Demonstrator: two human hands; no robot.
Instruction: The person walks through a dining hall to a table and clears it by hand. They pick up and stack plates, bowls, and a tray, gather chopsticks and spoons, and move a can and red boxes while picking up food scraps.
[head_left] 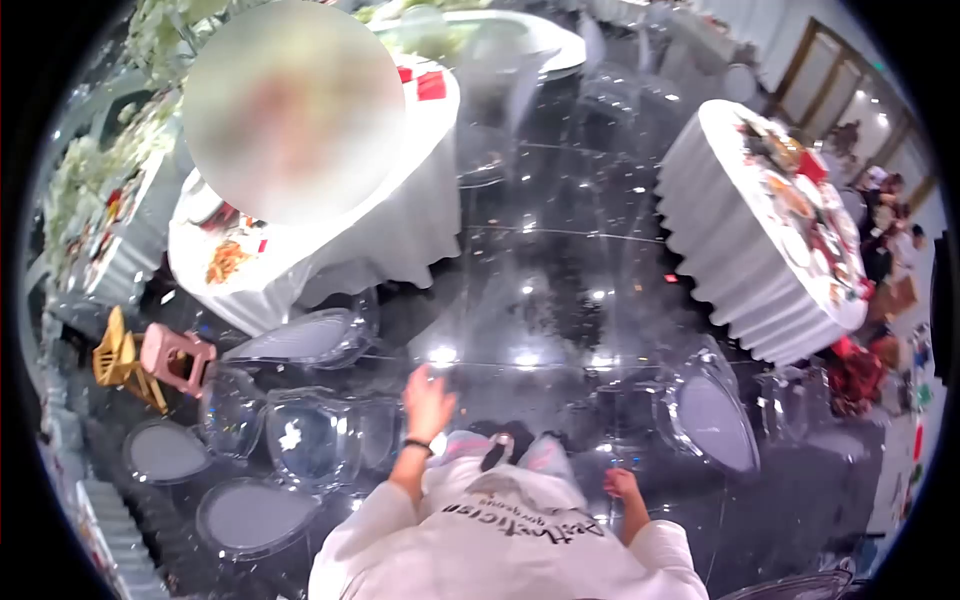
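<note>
My left hand (pixel 428 402) is held out in front of my body over the dark floor, fingers stretched, with nothing visible in it. A dark band (pixel 418 444) circles that wrist. On my other side, my right hand (pixel 621 484) hangs low with its fingers curled in, and no object shows in it. Neither hand touches any furniture. Nearest to the left hand are clear chairs (pixel 312 440); to the right of my right hand stands another clear chair with a pale seat (pixel 712 420).
White-clothed tables with dishes and red items stand at the left (pixel 425 190) and right (pixel 700 230). A pink stool (pixel 176 356) and a yellow wooden chair (pixel 122 358) are at far left. People (pixel 885 225) are at far right. Glossy dark floor (pixel 560 260) runs between the tables.
</note>
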